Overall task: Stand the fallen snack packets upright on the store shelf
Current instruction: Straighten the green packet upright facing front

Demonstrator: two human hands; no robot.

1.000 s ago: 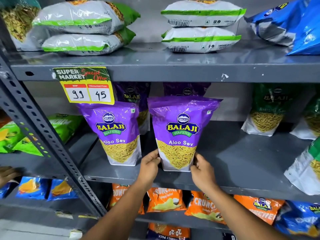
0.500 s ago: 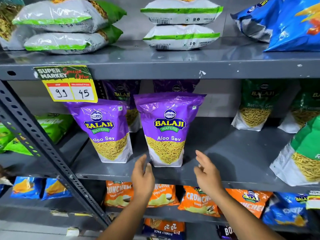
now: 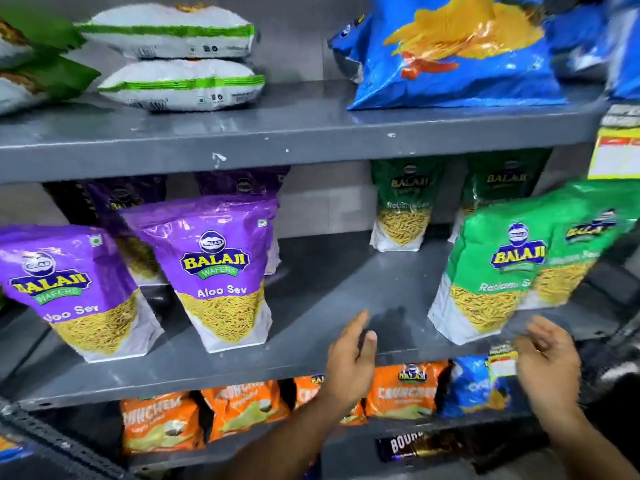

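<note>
Two purple Aloo Sev packets stand upright on the grey middle shelf point(image 3: 311, 362): one at centre left point(image 3: 218, 271) and one at the far left point(image 3: 65, 292). A green Ratlami Sev packet point(image 3: 498, 268) leans tilted at the shelf's right front, with a second green one point(image 3: 575, 258) behind it. My left hand point(image 3: 349, 362) hovers open before the shelf edge, between the purple and green packets. My right hand point(image 3: 547, 365) is open just below the tilted green packet and holds nothing.
Two more green packets point(image 3: 403, 206) stand at the back of the shelf. White and green packets point(image 3: 180, 83) lie flat on the upper shelf beside a large blue bag point(image 3: 460, 57). Orange packets point(image 3: 242, 410) fill the lower shelf. A yellow price tag point(image 3: 614, 150) hangs at right.
Both hands let go of the purple packet, which stays upright, and moved right toward the green packets. The view swung right too.
</note>
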